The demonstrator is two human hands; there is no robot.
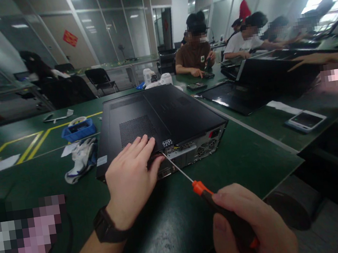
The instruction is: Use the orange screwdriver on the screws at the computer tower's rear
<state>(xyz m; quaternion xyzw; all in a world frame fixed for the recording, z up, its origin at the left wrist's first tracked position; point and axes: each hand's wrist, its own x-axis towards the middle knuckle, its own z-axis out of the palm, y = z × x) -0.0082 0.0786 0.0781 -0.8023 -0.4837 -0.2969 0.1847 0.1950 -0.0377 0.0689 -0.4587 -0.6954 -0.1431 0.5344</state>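
Note:
A black desktop computer case point(167, 114) lies flat on the green table point(158, 228), its rear panel facing me. My left hand point(130, 178) rests flat on the near edge of its top cover, fingers stretched out and thumb hooked over the rear edge. My right hand point(252, 228) is closed round the black and orange handle of a screwdriver point(196, 183). The thin shaft runs up and left, and its tip touches the rear panel just right of my left fingers. A dark watch sits on my left wrist.
White work gloves point(81, 159) and a blue parts tray point(79, 130) lie left of the case. A phone point(305, 120) and another open black case point(263, 84) sit to the right. Other people work at the far end of the table. The table's edge drops off near right.

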